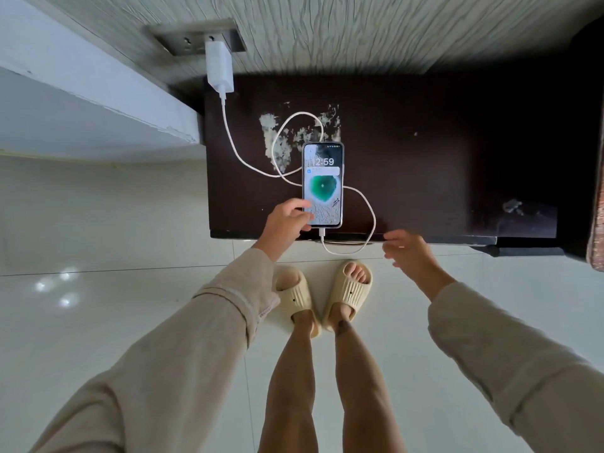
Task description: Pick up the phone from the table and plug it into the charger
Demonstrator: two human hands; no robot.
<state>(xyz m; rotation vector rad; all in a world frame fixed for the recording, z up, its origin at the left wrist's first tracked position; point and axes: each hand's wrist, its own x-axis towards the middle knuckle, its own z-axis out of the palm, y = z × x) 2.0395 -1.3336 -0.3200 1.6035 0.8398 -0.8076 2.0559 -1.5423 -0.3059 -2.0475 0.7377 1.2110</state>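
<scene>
The phone point(323, 184) has its screen lit, showing 12:59, and sits near the front edge of the dark table point(425, 158). My left hand point(286, 225) grips its lower left corner. A white cable point(369, 210) is plugged into the phone's bottom end, loops under it and runs up to the white charger brick point(219, 65) in the wall socket point(196, 37). My right hand point(408, 250) hovers at the table's front edge, right of the cable loop, fingers loosely apart and holding nothing.
The table's dark top has worn pale patches point(281, 138) behind the phone. A white ledge point(98, 93) lies to the left. Pale glossy floor tiles point(98, 223) surround my feet in cream slippers point(349, 289). A reddish object point(596, 223) shows at the right edge.
</scene>
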